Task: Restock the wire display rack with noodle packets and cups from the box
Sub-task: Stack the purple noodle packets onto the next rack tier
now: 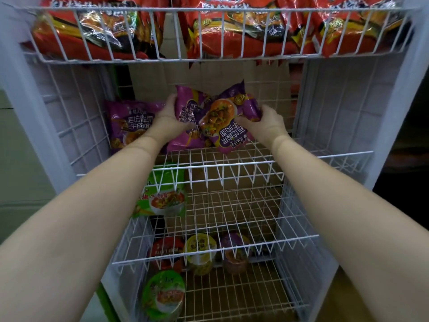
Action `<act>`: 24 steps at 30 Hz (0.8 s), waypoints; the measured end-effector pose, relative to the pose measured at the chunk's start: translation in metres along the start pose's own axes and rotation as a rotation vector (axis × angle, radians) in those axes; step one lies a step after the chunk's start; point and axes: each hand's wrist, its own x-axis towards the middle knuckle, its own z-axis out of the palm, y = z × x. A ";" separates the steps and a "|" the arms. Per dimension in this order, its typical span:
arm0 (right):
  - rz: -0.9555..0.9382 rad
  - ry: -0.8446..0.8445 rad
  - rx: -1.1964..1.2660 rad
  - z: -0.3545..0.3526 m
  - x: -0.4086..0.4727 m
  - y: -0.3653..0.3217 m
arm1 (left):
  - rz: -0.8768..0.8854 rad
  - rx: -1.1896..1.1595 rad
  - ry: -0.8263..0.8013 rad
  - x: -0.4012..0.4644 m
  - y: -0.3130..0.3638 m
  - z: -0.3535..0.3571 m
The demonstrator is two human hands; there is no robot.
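Both hands are carrying purple noodle packets into the second tier of the wire display rack [222, 168]. The left hand [167, 117] is grasping one purple packet [185, 108] by its left edge, fingers curled round it; the right hand [267, 123] is grasping a second purple packet [222, 122] by its right edge. The two packets are overlapping between the grips, just above the shelf wires, apparently not yet resting on them.

To do this step well, the person is probably best off setting the packets down one at a time, standing each beside the standing purple packet [130, 124] that is leaning just left of the left grip, faces forward, so the row reads evenly.

The left-held packet's long axis is running roughly up and down, leaning slightly. The right-held packet is tilted, long axis running from upper right, near the right grip, down toward the shelf front; its print is upside down, so it seems to need turning before release.
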 end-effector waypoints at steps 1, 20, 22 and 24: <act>0.033 -0.058 -0.010 0.001 0.000 0.001 | -0.006 -0.011 -0.039 -0.002 0.000 0.000; -0.147 0.323 0.365 -0.011 -0.005 -0.011 | 0.213 0.054 0.198 -0.001 0.015 -0.005; -0.139 0.361 0.390 -0.012 -0.004 -0.010 | 0.277 0.106 0.168 -0.002 0.015 -0.003; -0.137 0.382 0.407 -0.013 -0.003 -0.009 | 0.327 0.180 0.164 -0.003 0.015 0.000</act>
